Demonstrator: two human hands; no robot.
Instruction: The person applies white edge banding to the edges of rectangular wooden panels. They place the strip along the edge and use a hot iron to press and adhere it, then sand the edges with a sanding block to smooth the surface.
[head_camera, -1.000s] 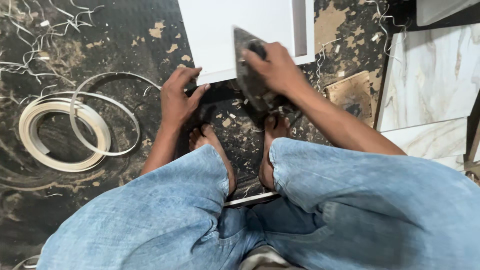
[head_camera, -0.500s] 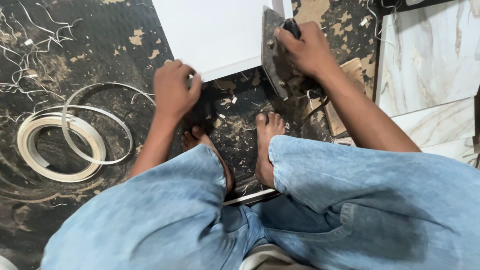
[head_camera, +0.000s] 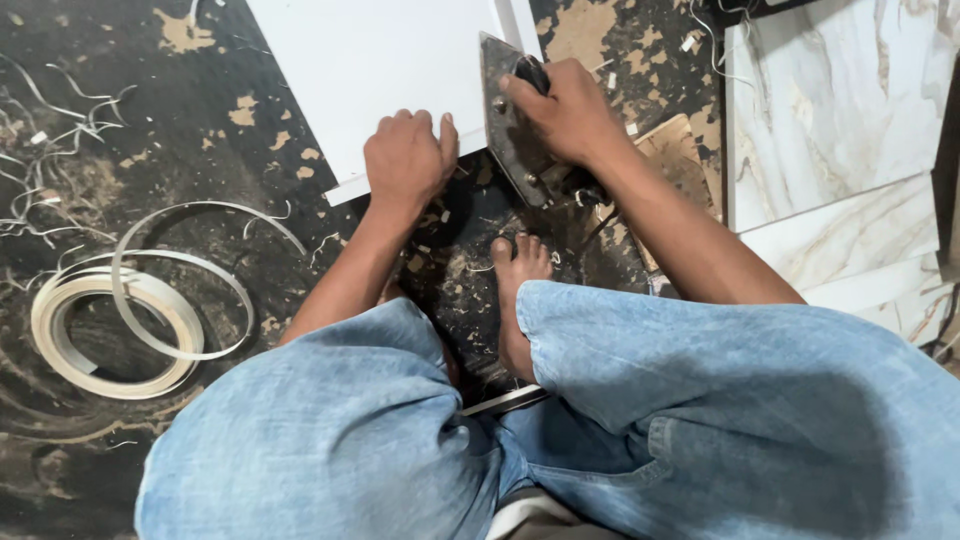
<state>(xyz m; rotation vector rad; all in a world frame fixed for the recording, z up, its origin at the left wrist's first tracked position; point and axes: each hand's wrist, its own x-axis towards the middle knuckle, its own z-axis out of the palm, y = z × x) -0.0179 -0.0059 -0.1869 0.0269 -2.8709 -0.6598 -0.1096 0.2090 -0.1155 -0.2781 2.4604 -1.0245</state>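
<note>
At far left we note a coil of pale edge banding (head_camera: 110, 330) on the dark floor (head_camera: 150, 120). Our left hand (head_camera: 405, 160), grip curled shut, presses the white panel's (head_camera: 370, 70) near edge. Our right hand (head_camera: 570, 110) clamps its grip around the iron's (head_camera: 510, 130) handle, sole against the panel's right edge.

The person wears loose, light blue denim trousers (head_camera: 600, 430), faded and creased, with stitched seams and a pocket edge near the right hip. Both forearms are bare, with no sleeves, watch or rings in view. The left hand (head_camera: 405, 160) and right hand (head_camera: 570, 110) are ungloved. Above the trousers, a bare foot (head_camera: 515, 290) shows, its toes dusty.
</note>
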